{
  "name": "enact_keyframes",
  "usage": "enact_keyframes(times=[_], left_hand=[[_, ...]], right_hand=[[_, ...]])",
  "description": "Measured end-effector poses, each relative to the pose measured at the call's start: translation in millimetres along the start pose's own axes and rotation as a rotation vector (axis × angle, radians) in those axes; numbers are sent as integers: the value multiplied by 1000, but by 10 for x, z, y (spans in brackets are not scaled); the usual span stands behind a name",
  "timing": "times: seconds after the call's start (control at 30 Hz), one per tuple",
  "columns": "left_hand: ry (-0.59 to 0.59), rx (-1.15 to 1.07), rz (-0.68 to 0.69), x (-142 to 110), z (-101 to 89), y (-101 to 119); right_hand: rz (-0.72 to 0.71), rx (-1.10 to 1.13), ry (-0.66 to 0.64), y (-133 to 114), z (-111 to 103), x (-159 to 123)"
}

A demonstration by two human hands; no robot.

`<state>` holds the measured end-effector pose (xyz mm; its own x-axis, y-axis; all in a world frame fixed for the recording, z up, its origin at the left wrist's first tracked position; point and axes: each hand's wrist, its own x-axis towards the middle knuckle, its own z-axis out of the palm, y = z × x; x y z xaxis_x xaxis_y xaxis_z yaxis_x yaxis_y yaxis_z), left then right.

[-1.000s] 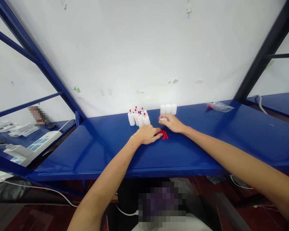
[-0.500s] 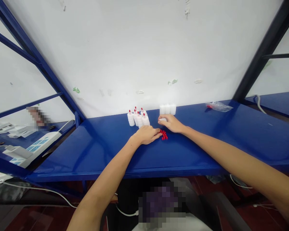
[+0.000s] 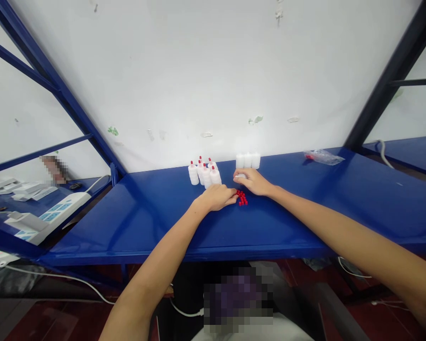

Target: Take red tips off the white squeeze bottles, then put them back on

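Note:
My left hand (image 3: 218,196) rests on the table with thumb and fingers pinched together at the left edge of a small heap of red caps (image 3: 242,198). Whether a cap is between those fingertips is hidden. Close by, my right hand (image 3: 253,181) is curled around a white plastic bottle (image 3: 240,175), of which only a small part shows between thumb and fingers. Behind my left hand stands a group of several white bottles with red tips (image 3: 193,174). Several white bottles without red tips (image 3: 247,161) stand in a row behind my right hand.
The blue table (image 3: 145,218) runs along a white wall (image 3: 206,71). A clear plastic bag (image 3: 324,157) with something red inside lies back right. To the left, beyond a blue frame post (image 3: 74,111), are a power strip (image 3: 58,213) and white boxes (image 3: 33,188).
My left fingertips have drawn back very slightly from over the red caps. The right hand keeps its grip on the white bottle, and the view has shifted a little.

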<state>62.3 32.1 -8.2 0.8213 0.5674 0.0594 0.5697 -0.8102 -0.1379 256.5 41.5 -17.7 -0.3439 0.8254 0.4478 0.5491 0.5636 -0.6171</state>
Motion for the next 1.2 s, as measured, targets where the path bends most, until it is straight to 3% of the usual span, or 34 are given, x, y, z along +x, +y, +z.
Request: enact_keyframes(times=[0.2, 0.4, 0.57, 1.2], left_hand=[[30, -66, -24, -46, -6, 1], [332, -53, -118, -93, -16, -9], [509, -24, -88, -96, -6, -7], [538, -26, 24, -91, 58, 59]], right_hand=[[6, 16, -22, -28, -15, -9], [-35, 78, -66, -121, -36, -49], [-100, 59, -89, -226, -23, -81], [-180, -53, -217, -398, -117, -111]])
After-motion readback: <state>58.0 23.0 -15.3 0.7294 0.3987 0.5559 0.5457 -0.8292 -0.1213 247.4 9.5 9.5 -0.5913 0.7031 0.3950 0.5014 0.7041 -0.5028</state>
